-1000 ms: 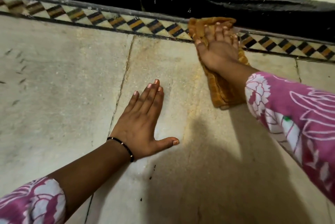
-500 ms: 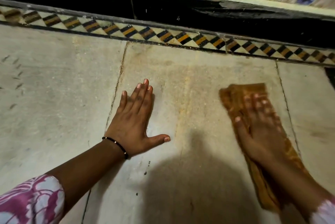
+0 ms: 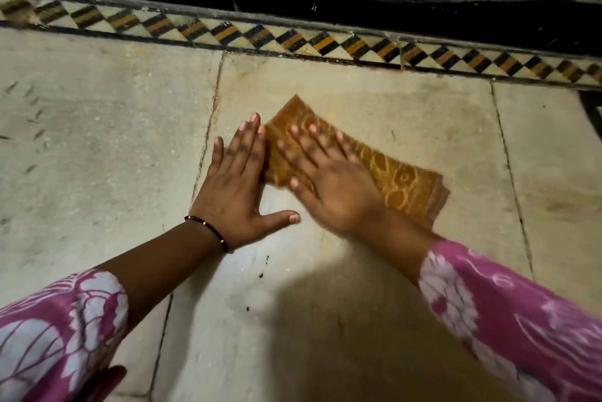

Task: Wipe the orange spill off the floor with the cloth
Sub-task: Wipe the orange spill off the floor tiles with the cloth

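Stone floor, patterned tile border behind. Orange cloth is pressed flat by right hand, grip spread. Left hand is laid flat beside it, fingers straight.

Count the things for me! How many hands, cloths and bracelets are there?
Hands: 2, the left hand flat on the floor and the right hand pressing the cloth.
Cloths: 1, the orange cloth.
Bracelets: 1, a black bracelet.
Total: 4

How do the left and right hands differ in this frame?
The left hand lies flat on the bare floor, while the right hand presses on the orange cloth. The left hand looks sharp and wears a black wrist band; the right hand is motion-blurred with none visible. Both have straight fingers, palms down.
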Motion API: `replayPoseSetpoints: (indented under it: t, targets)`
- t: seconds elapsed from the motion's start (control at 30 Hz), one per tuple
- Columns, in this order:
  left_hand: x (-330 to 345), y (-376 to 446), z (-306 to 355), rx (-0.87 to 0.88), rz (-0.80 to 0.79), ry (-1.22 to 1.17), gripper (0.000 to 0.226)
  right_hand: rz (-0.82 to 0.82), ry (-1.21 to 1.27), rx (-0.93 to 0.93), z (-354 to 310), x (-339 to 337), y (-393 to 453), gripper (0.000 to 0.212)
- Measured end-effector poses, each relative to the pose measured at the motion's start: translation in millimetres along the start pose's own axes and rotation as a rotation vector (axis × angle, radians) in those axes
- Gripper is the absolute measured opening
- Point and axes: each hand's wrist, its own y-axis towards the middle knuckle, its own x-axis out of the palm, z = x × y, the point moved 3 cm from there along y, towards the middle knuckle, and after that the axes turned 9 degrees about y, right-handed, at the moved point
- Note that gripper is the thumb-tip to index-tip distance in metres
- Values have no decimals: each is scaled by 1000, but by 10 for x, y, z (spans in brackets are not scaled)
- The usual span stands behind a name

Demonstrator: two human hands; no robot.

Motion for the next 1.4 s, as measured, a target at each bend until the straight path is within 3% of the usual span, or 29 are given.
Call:
replayPoseSetpoints:
  t: [0.17, 0.3, 0.5, 0.57, 0.63, 0.7, 0.77, 0.9, 1.0, 1.13, 1.2, 1.3, 1.4]
  targets:
    - [-86, -50, -18, 2, 76, -106, 112, -72, 35, 91, 0, 175, -1370, 56]
    - [-105, -94, 29, 19, 74, -62, 103, -32, 25, 424, 615, 19, -2255, 59]
    - [7, -163, 454, 204, -43, 46, 104, 207, 110, 855, 1234, -219, -1626, 68]
    - [11, -68, 615, 277, -55, 72, 106, 191, 104, 806, 1073, -194, -1294, 65]
    - [-3, 61, 742, 326, -57, 93, 110, 156, 85, 569, 731, -106, -1126, 60]
    - [41, 116, 784, 336, -80, 114, 114, 129, 64, 363, 409, 3, -1199, 60]
    - [131, 76, 754, 320, -113, 168, 114, 82, 53, 311, 298, 87, -1463, 60]
    - [251, 6, 699, 301, -140, 225, 109, 13, 85, 460, 661, 58, -2214, 63]
    - [247, 26, 708, 301, -130, 222, 107, 137, 87, 691, 1239, -164, -2403, 71]
    - [242, 14, 716, 287, -146, 224, 107, 237, 80, 915, 1833, -340, -1803, 75]
    - [240, 12, 726, 285, -148, 229, 107, 226, 84, 925, 1844, -359, -1358, 73]
    - [238, 4, 726, 277, -152, 217, 106, 170, 72, 663, 1406, -285, -905, 67]
    - [237, 8, 718, 284, -151, 209, 106, 127, 108, 383, 858, -132, -1006, 67]
